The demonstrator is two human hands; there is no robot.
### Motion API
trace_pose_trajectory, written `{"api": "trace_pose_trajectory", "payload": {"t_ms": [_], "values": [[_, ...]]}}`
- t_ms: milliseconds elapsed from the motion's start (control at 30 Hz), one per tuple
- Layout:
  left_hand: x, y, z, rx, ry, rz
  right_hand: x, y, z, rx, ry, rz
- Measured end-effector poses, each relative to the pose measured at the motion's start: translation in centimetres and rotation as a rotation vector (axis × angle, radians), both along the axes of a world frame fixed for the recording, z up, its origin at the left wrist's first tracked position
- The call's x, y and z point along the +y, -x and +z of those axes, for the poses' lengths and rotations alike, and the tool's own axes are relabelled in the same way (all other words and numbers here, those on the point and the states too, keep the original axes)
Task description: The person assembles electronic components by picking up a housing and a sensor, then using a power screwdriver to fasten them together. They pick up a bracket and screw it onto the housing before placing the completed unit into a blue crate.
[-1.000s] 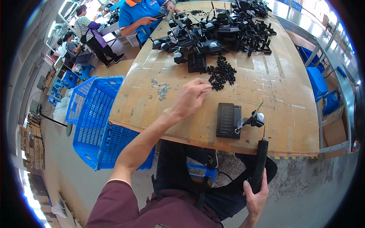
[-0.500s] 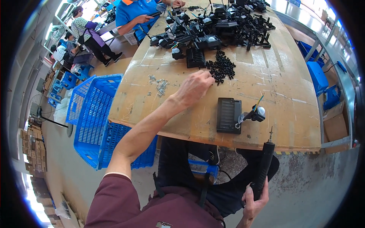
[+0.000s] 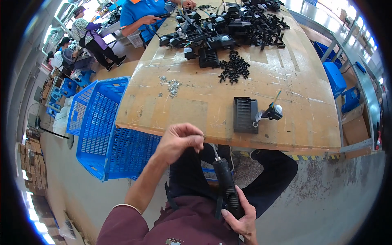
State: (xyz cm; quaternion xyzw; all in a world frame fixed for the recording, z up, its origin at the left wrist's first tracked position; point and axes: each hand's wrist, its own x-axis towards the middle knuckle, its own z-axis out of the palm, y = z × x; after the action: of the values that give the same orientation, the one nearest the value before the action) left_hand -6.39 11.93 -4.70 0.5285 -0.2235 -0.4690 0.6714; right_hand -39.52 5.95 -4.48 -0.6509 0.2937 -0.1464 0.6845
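Observation:
My right hand (image 3: pixel 241 218) grips a black electric screwdriver (image 3: pixel 226 181) over my lap, its metal bit pointing up toward the table's front edge. Close to the tip of that bit is my left hand (image 3: pixel 179 143), with thumb and forefinger pinched together. Whatever the pinch holds is too small to make out. On the table near the front lies a black ribbed rectangular housing (image 3: pixel 246 115), joined at its side to a small black piece with a white dome (image 3: pixel 278 109) and thin wires. Beyond it is a heap of small black parts (image 3: pixel 234 67).
Small silvery nuts or washers (image 3: pixel 173 87) lie scattered on the wooden table (image 3: pixel 171 112). A large pile of black assemblies (image 3: pixel 228 28) covers its far end. Blue plastic baskets (image 3: pixel 96 134) stand at the left. A person in blue (image 3: pixel 143 16) works across the table.
My left hand has come back from the heap of small black parts to beside the screwdriver bit. My right hand has swung the screwdriver leftward, in front of my body.

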Motion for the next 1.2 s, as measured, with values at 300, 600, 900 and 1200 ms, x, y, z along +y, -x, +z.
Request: {"api": "trace_pose_trajectory", "payload": {"t_ms": [300,600,900,1200], "values": [[2.1,1.5,3.3,-0.046,-0.178,-0.056,0.4,0.4,0.1,0.037,0.056,0.11],[2.9,-0.4,4.0,-0.08,-0.178,-0.271,0.6,0.2,1.8,0.085,0.428,0.17],[2.6,-2.2,3.1,0.085,-0.106,-0.245,1.2,-2.4,0.7,0.067,-0.265,0.008],[3.2,-15.8,-0.8,-1.535,-0.405,0.39,-0.4,-3.2,-0.4,0.113,-0.184,-0.021]]}}
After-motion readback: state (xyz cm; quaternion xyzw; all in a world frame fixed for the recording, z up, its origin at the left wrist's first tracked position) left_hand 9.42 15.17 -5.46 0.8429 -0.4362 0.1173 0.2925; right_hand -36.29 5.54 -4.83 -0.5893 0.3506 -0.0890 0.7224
